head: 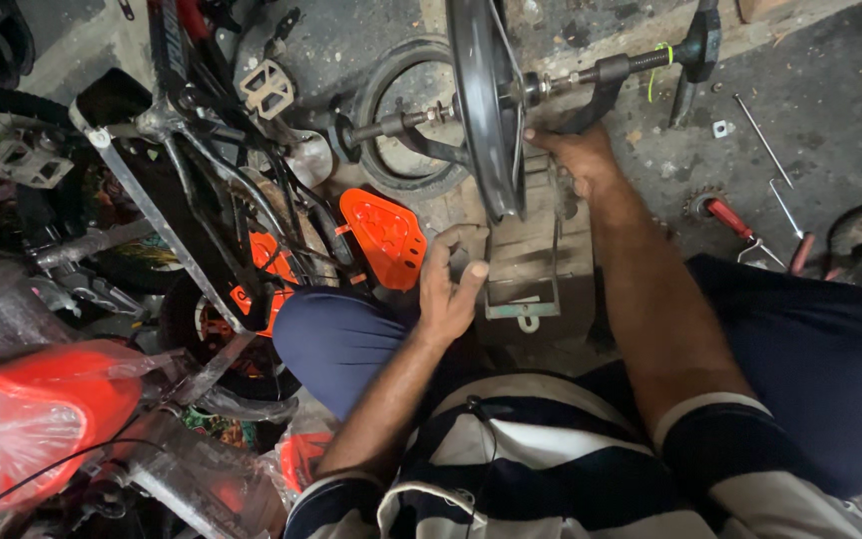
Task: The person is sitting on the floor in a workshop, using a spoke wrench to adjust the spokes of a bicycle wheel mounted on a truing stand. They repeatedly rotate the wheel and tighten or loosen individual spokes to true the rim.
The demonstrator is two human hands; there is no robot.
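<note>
Head view looks down on our two hands over a bicycle wheel (486, 100) that stands edge-on in a truing stand (641, 70) at twelve o'clock. Our right hand (576, 160) reaches up to the wheel's rim at its lower right, fingers curled against the rim and the stand's arm; whether it truly grips, we cannot tell. Our left hand (451, 284) hangs loose near seven o'clock of the wheel, fingers half bent, thumb out, holding nothing, just beside a wooden block (536, 250) with a metal bracket (526, 309) that sits under the wheel. At nine o'clock from the left hand lies an orange plastic guard (386, 235), and beyond it a tangle of a bicycle frame (182, 150) with a pedal (266, 88). At three o'clock, on the grey floor, well apart from the hands, lie a red-handled tool (735, 220) and a small sprocket (698, 203). Orange plastic-wrapped parts (32, 409) fill eight o'clock.
</note>
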